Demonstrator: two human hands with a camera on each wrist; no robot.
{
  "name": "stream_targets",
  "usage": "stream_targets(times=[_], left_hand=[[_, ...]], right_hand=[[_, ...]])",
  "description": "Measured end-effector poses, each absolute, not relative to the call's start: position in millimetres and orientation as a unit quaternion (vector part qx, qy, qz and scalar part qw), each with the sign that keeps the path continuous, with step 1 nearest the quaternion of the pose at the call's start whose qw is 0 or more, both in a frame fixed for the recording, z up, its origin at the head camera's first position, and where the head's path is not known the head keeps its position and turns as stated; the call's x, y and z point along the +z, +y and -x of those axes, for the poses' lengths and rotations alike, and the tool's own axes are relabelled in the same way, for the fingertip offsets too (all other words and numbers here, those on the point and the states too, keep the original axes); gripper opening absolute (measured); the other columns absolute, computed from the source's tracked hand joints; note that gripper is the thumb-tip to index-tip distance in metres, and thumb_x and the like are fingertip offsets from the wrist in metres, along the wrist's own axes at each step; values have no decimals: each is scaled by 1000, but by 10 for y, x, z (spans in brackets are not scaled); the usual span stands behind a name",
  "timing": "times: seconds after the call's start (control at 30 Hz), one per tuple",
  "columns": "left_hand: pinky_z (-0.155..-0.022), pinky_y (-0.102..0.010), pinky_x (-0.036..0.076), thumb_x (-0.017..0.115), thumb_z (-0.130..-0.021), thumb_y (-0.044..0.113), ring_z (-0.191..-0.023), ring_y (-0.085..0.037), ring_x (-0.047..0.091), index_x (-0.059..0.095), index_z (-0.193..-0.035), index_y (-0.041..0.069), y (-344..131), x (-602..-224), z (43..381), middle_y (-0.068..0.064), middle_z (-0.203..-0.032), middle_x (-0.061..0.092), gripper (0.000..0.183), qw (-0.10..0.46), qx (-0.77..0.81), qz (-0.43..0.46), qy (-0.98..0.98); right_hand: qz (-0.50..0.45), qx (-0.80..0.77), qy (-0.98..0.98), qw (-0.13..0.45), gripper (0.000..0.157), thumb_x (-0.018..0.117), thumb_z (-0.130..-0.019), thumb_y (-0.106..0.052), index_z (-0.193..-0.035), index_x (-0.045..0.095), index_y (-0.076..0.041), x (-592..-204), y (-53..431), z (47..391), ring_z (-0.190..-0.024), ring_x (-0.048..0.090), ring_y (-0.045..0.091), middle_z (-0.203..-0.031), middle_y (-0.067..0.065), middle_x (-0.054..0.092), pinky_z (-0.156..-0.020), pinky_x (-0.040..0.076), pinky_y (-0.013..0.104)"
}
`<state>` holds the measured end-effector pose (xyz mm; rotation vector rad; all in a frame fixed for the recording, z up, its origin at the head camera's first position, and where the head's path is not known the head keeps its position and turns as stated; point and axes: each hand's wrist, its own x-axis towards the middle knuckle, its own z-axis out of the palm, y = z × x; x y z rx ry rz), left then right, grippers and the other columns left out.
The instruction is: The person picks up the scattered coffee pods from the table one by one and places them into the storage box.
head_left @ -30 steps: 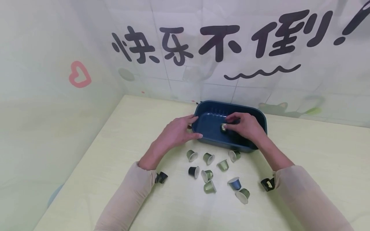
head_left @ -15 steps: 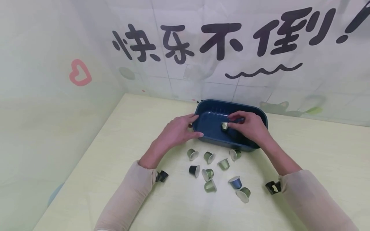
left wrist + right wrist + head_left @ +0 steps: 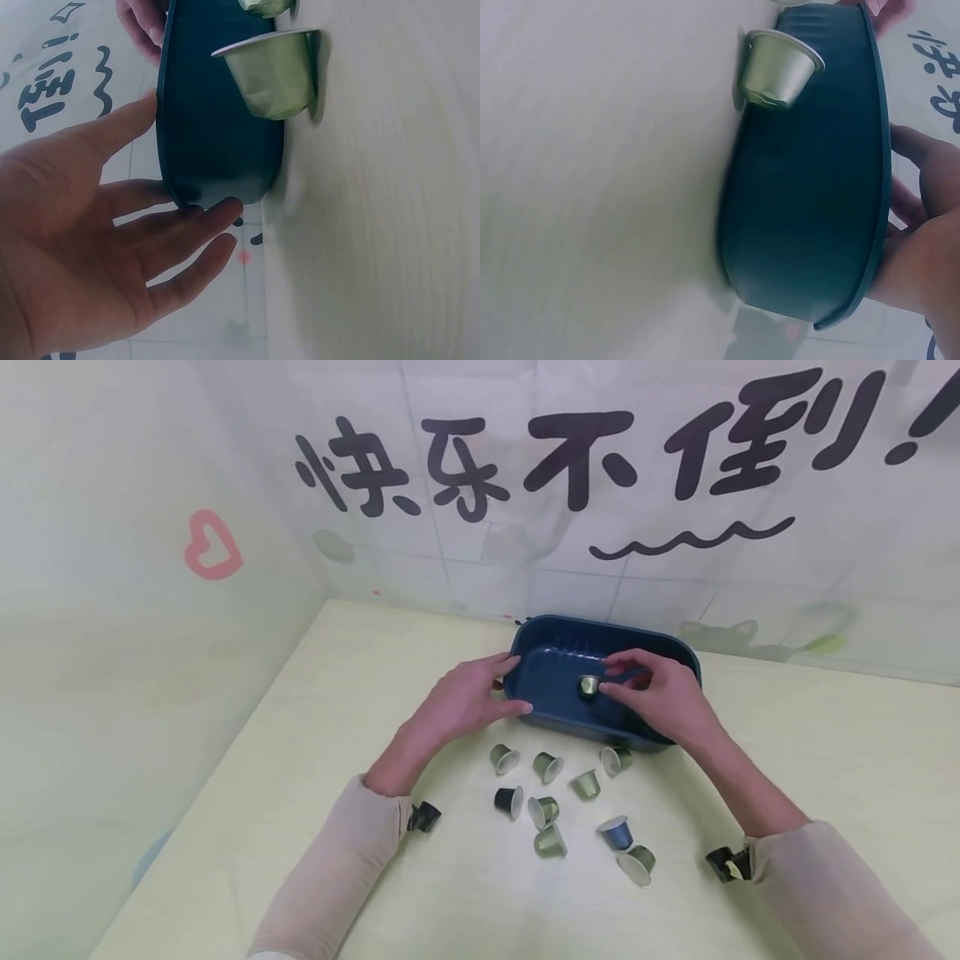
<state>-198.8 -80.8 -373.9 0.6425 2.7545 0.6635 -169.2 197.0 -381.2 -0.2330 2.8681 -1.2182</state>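
A dark blue plastic basin (image 3: 555, 718) stands at the back of the table. At its left end my left hand (image 3: 468, 693) rests with spread, relaxed fingers, the thumb at the front rim and fingertips at the end wall. My right hand (image 3: 663, 689) reaches over the right side into the basin, thumb and fingers parted. Just left of its thumb tip sits a shiny green coffee capsule (image 3: 589, 686) on the basin floor. In the left wrist view the spread left hand (image 3: 112, 232) touches the basin's outside. The right wrist view hides the right fingertips behind the wall.
In front of the basin lie several coffee capsules: green ones (image 3: 587, 785), a black one (image 3: 508, 801) and a blue one (image 3: 617, 832). Behind the basin hangs a white printed sheet (image 3: 480, 568). Black mounts (image 3: 729, 864) jut from both sleeves near the table.
The right thumb and fingers have come off the green capsule and drawn away to the right; it stays on the basin floor. The left hand keeps its place. The whole view shifts slightly.
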Motion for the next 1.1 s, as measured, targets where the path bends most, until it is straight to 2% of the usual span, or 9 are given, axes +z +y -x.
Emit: stream_targets(times=[0.33, 0.5, 0.97, 1.1], left_hand=[[-81, -33, 51, 73, -89, 46, -112, -17, 64, 39, -153, 14, -801, -3741, 1989, -6, -158, 37, 79, 118, 229, -214, 942], [-78, -32, 52, 73, -89, 45, -107, -15, 67, 39, -153, 13, -804, -3738, 1986, -7, -158, 36, 80, 119, 231, -216, 941], [-74, -30, 50, 73, -88, 48, -113, -16, 64, 40, -152, 13, -789, -3715, 1979, -4, -157, 38, 80, 120, 223, -215, 943], [-67, -30, 48, 73, -89, 48, -89, -15, 67, 40, -153, 14, -793, -3703, 1977, -5, -157, 38, 80, 123, 219, -212, 944]], right_hand=[[87, -401, 912, -19, 37, 74, -92, -23, -125, 66, -9, -3854, 2006, 1585, -89, 68, 21, -102, 7, 71, -67, 50, 22], [87, -403, 911, -24, 35, 74, -92, -23, -124, 66, -10, -3834, 2032, 1531, -86, 67, 20, -100, 6, 71, -67, 50, 21], [103, -409, 906, -34, 32, 75, -91, -21, -120, 68, -10, -3725, 2100, 1339, -77, 65, 17, -92, 4, 69, -60, 49, 21], [106, -421, 901, -25, 31, 75, -91, -20, -120, 68, -11, -3689, 2122, 1281, -76, 64, 13, -93, 4, 69, -60, 48, 21]])
